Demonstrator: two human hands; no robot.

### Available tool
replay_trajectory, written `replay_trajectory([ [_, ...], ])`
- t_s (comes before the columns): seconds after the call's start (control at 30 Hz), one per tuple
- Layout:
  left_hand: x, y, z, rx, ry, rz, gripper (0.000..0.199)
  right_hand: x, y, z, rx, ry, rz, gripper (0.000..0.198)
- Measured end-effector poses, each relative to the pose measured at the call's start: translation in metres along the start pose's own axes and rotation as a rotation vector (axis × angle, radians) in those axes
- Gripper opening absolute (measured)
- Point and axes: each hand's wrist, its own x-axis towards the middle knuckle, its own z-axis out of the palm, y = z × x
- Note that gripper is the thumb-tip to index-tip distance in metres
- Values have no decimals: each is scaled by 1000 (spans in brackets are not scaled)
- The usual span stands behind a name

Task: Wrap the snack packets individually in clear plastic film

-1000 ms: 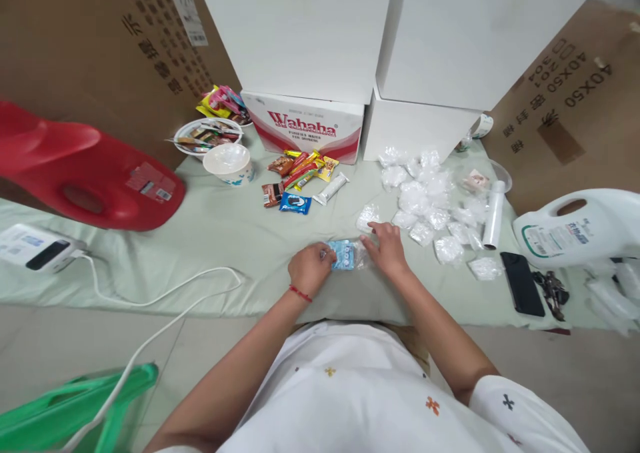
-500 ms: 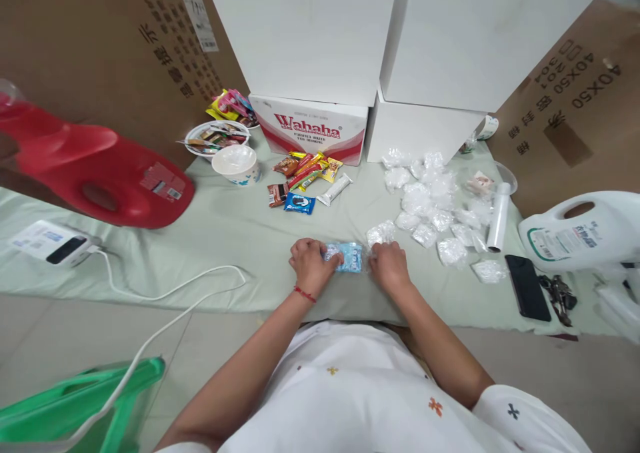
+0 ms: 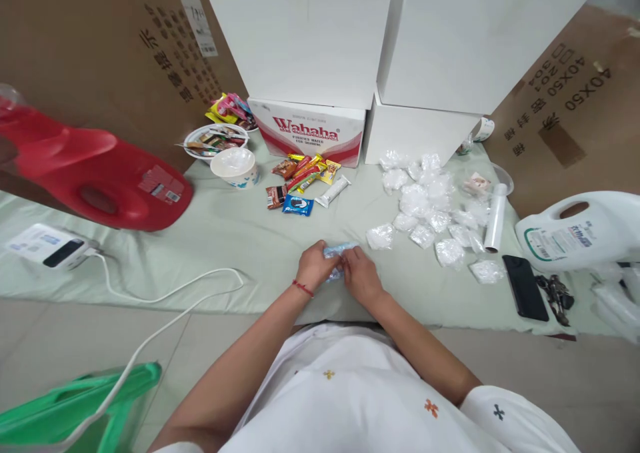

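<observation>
A small light-blue packet [image 3: 341, 247], with what looks like clear plastic around it, is between my hands near the front of the table. My left hand [image 3: 313, 265] is closed on its left side. From the right, my right hand [image 3: 362, 277] has its fingers closed on the packet, close to my left thumb. The fingers cover most of the packet's face. Just beyond my right hand lies a crumpled clear plastic packet [image 3: 380, 236]. Farther back are a blue snack packet [image 3: 298, 205] and a white-wrapped bar [image 3: 333, 191].
Several crumpled clear plastic bundles [image 3: 415, 200] spread to the right, beside a clear roll [image 3: 495, 218], a phone [image 3: 525, 288], keys [image 3: 556, 300] and a white jug [image 3: 580, 230]. A red jug [image 3: 125, 180], a paper bowl [image 3: 236, 169] and a white cable [image 3: 170, 298] are leftward.
My right hand has moved left, from the plastic's right end onto the packet beside my left hand. The packet's printed face, visible before, is now mostly covered.
</observation>
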Motion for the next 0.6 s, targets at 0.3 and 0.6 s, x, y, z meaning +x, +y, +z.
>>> replay_trajectory([
  [0.3, -32, 39, -7, -203, 154, 241, 35, -26, 9, -17, 751, 70, 29, 51],
  [0.6, -67, 50, 42, -391, -110, 535, 45, -44, 30, -25, 1434, 77, 472, 42],
])
